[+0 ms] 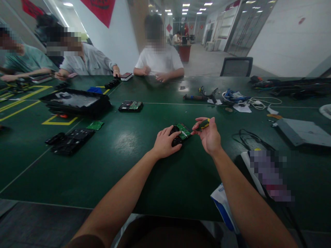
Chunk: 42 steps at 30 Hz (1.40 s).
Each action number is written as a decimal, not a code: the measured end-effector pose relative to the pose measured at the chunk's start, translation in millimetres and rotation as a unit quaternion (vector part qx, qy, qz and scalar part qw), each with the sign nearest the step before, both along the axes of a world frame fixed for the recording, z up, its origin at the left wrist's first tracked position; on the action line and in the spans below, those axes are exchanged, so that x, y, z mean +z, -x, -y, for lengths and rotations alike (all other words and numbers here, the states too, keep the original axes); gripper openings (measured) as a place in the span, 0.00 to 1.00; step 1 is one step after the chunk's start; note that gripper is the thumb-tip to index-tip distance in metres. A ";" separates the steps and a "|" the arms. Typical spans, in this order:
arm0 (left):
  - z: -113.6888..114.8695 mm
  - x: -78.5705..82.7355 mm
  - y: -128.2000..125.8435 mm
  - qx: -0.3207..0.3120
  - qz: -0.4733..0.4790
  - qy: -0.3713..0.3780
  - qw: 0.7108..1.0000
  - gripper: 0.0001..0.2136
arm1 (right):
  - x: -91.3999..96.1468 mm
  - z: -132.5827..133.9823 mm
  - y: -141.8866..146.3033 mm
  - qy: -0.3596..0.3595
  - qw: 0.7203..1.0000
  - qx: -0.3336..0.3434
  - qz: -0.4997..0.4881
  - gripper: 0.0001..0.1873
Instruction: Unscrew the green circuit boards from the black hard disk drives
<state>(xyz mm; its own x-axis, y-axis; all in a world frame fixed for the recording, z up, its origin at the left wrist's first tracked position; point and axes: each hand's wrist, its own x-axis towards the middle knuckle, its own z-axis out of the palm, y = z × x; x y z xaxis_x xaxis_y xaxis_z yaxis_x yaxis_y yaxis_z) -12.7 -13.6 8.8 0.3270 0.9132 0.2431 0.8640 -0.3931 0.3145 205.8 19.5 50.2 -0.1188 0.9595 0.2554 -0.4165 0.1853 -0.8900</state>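
Note:
A hard drive (184, 131) with a green circuit board facing up lies on the green table in front of me. My left hand (167, 142) steadies it from the left, thumb at the near edge and fingers over its black part, covering some of it. To the right of the drive, my right hand (210, 137) is closed around the black and yellow handle of a screwdriver (203, 124). The screwdriver's tip is too small and blurred to make out, near the board's right edge.
Another hard drive (130, 106) lies farther off. To the left are a black tray (77, 101), black plastic parts (72, 140) and a loose green board (95, 125). Cables (236, 96) and a grey metal box (303, 132) sit right. Several people are seated across the table.

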 end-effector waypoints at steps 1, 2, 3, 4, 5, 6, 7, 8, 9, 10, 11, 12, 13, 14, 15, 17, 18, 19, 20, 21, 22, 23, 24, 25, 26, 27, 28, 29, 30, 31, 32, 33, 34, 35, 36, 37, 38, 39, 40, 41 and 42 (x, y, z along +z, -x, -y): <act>-0.1 -0.1 0.2 -0.001 0.000 0.000 1.000 0.30 | 0.6 0.0 -0.1 0.005 1.000 0.007 -0.006 0.28; -0.1 -0.2 0.4 -0.002 0.000 -0.001 1.000 0.30 | 1.3 0.3 -0.1 0.008 1.000 0.012 -0.008 0.28; -0.2 -0.4 0.6 -0.003 0.001 -0.002 1.000 0.30 | 2.0 0.7 -0.1 0.010 1.000 0.015 -0.007 0.27; -0.2 -0.6 0.9 -0.004 0.002 -0.002 1.000 0.29 | 2.6 1.3 0.0 0.011 1.000 0.016 -0.002 0.26; -0.2 -0.7 1.1 -0.005 0.003 -0.001 1.000 0.29 | 3.2 2.1 0.1 0.010 1.000 0.016 0.005 0.25; -0.3 -0.8 1.3 -0.006 0.003 0.000 1.000 0.29 | 3.7 2.8 0.3 0.009 1.000 0.017 0.012 0.24; -0.2 -0.8 1.5 -0.006 0.004 0.000 1.000 0.29 | 4.1 3.5 0.6 0.007 1.000 0.017 0.019 0.23; -0.2 -0.7 1.7 -0.006 0.004 0.001 1.000 0.30 | 4.3 4.1 0.8 0.004 1.000 0.019 0.023 0.23; -0.1 -0.5 1.8 -0.007 0.004 0.001 1.000 0.30 | 4.5 4.5 1.0 0.002 0.999 0.021 0.026 0.22; 0.0 -0.2 1.9 -0.009 0.003 0.000 1.000 0.30 | 4.4 4.7 1.1 -0.001 0.999 0.023 0.028 0.21; 0.1 0.2 2.0 -0.010 0.003 -0.001 1.000 0.30 | 4.3 4.7 1.0 -0.004 0.999 0.023 0.030 0.21; 0.2 0.6 2.1 -0.011 0.001 -0.002 1.000 0.30 | 3.9 4.5 0.8 -0.007 0.999 0.022 0.034 0.20; 0.3 1.0 2.2 -0.013 0.000 -0.002 1.000 0.30 | 3.5 4.2 0.6 -0.009 0.999 0.019 0.039 0.19; 0.4 1.3 2.3 -0.015 -0.002 -0.001 1.000 0.30 | 3.0 3.8 0.2 -0.010 0.999 0.015 0.045 0.18; 0.4 1.6 2.5 -0.016 -0.004 0.001 1.000 0.30 | 2.4 3.4 -0.2 -0.010 0.999 0.011 0.051 0.17; 0.3 1.7 2.8 -0.017 -0.007 0.005 1.000 0.30 | 1.5 2.6 -0.8 -0.009 0.998 0.004 0.059 0.17; 0.2 1.7 2.9 -0.018 -0.009 0.006 1.000 0.30 | 1.3 2.4 -1.0 -0.010 0.998 0.002 0.060 0.17; 0.2 1.7 3.1 -0.018 -0.009 0.006 1.000 0.30 | 1.3 2.3 -1.1 -0.012 0.998 -0.001 0.060 0.16; 0.2 1.7 3.2 -0.017 -0.009 0.006 1.000 0.30 | 1.5 2.2 -1.1 -0.014 0.998 -0.005 0.059 0.16; 0.3 1.7 3.3 -0.018 -0.008 0.005 1.000 0.29 | 1.9 2.3 -1.1 -0.018 0.998 -0.008 0.059 0.16; 0.5 1.9 3.4 -0.019 -0.008 0.005 1.000 0.29 | 2.5 2.5 -1.1 -0.021 0.998 -0.011 0.058 0.16; 0.6 2.0 3.4 -0.021 -0.008 0.005 1.000 0.28 | 3.1 2.7 -1.1 -0.022 0.998 -0.012 0.057 0.15; 0.8 2.2 3.4 -0.023 -0.009 0.005 1.000 0.28 | 3.7 3.0 -1.1 -0.023 0.998 -0.011 0.056 0.15; 0.9 2.4 3.3 -0.023 -0.009 0.004 1.000 0.28 | 4.3 3.4 -1.2 -0.023 0.998 -0.010 0.055 0.15; 1.0 2.4 3.1 -0.023 -0.009 0.003 1.000 0.28 | 4.7 3.7 -1.1 -0.023 0.998 -0.009 0.054 0.15; 1.0 2.3 2.8 -0.021 -0.010 0.002 1.000 0.28 | 5.0 4.0 -1.1 -0.023 0.998 -0.010 0.054 0.15; 0.9 2.0 2.4 -0.019 -0.010 0.001 1.000 0.28 | 5.1 4.3 -1.0 -0.024 0.998 -0.012 0.056 0.15; 0.8 1.6 2.0 -0.016 -0.010 -0.001 1.000 0.28 | 5.0 4.5 -0.8 -0.026 0.998 -0.015 0.058 0.15; 0.6 1.1 1.4 -0.014 -0.009 -0.002 1.000 0.28 | 4.9 4.6 -0.6 -0.027 0.998 -0.018 0.061 0.16; 0.5 0.6 1.0 -0.013 -0.009 -0.002 1.000 0.28 | 4.7 4.7 -0.4 -0.027 0.998 -0.019 0.062 0.17; 0.4 0.1 0.6 -0.012 -0.009 -0.002 1.000 0.28 | 4.5 4.7 -0.2 -0.027 0.998 -0.020 0.060 0.18; 0.3 -0.3 0.3 -0.011 -0.008 -0.002 1.000 0.28 | 4.5 4.6 -0.1 -0.025 0.998 -0.019 0.055 0.19; 0.3 -0.6 0.1 -0.011 -0.007 -0.002 1.000 0.28 | 4.5 4.6 0.0 -0.022 0.998 -0.017 0.047 0.20; 0.4 -0.8 0.1 -0.011 -0.007 -0.002 1.000 0.28 | 4.6 4.5 0.0 -0.019 0.999 -0.015 0.040 0.21; 0.5 -0.9 0.2 -0.011 -0.005 -0.003 1.000 0.28 | 4.8 4.4 -0.1 -0.015 0.999 -0.014 0.034 0.22; 0.6 -0.8 0.3 -0.011 -0.005 -0.002 1.000 0.28 | 5.0 4.4 -0.2 -0.011 0.999 -0.013 0.031 0.23; 0.8 -0.7 0.5 -0.011 -0.004 -0.002 1.000 0.28 | 5.2 4.3 -0.4 -0.007 0.999 -0.012 0.032 0.23; 0.9 -0.4 0.6 -0.011 -0.004 0.000 1.000 0.28 | 5.4 4.2 -0.7 -0.005 0.999 -0.012 0.034 0.23; 1.0 -0.1 0.7 -0.010 -0.004 0.001 1.000 0.28 | 5.4 4.2 -0.9 -0.003 0.999 -0.014 0.038 0.24; 1.0 0.2 0.8 -0.009 -0.004 0.003 1.000 0.29 | 5.4 4.1 -1.3 -0.003 0.999 -0.017 0.042 0.23; 1.0 0.6 0.8 -0.009 -0.004 0.005 1.000 0.29 | 5.2 4.1 -1.6 -0.004 0.999 -0.020 0.047 0.23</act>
